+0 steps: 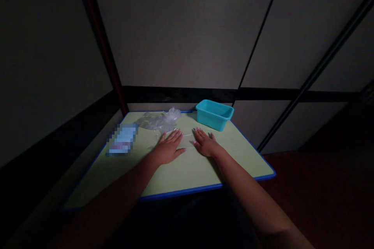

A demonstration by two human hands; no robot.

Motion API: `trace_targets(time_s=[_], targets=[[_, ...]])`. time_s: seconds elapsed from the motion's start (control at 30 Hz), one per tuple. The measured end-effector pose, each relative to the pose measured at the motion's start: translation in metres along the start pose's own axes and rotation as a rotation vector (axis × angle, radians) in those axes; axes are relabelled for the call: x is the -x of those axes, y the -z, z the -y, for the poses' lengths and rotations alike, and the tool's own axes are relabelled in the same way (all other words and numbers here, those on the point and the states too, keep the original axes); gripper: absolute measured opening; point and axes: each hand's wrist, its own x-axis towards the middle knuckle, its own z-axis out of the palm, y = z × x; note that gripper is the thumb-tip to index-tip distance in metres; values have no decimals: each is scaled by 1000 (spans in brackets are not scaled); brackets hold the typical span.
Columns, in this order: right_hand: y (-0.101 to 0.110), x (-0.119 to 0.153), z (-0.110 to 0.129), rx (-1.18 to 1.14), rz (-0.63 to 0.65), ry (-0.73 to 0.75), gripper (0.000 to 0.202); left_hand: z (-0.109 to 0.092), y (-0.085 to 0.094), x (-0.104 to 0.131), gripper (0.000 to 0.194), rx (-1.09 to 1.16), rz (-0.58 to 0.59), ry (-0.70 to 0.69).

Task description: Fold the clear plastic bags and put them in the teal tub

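Note:
A clear plastic bag [188,140] lies flat on the table [187,171], its outline faint. My left hand [170,148] rests palm down over its left part, fingers stretched out and thumb apart. On the right part lies my right hand [205,143], also flat, with the fingers pointing away from me. Neither hand grips anything. Just beyond my left fingers is a crumpled heap of clear plastic bags [163,120]. How far the flat bag runs beneath my hands is hidden.
A turquoise plastic basket [214,114] stands at the back right of the table. Near the left edge lies a pixelated flat object [122,140]. Wall panels [181,35] rise right behind the table, and its edge [181,193] has a blue rim.

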Motion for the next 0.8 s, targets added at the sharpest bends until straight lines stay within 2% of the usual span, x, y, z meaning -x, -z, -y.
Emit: trace_targets(time_s=[0.1, 0.23, 0.37, 0.5, 0.63, 0.8], targets=[[0, 0, 1, 12, 27, 12, 63, 7, -2, 1, 66, 32, 69, 83], [0, 0, 0, 3, 39, 9, 64, 8, -3, 1, 66, 30, 103, 99], [1, 0, 0, 9, 57, -12, 64, 9, -2, 1, 65, 12, 47, 111], [2, 0, 2, 4, 8, 3, 65, 9, 0, 1, 63, 31, -36, 62], [3, 0, 5, -20, -32, 91, 64, 6, -3, -1, 63, 52, -26, -2], [4, 2, 9, -44, -54, 173, 58, 11, -2, -3, 67, 36, -45, 97]])
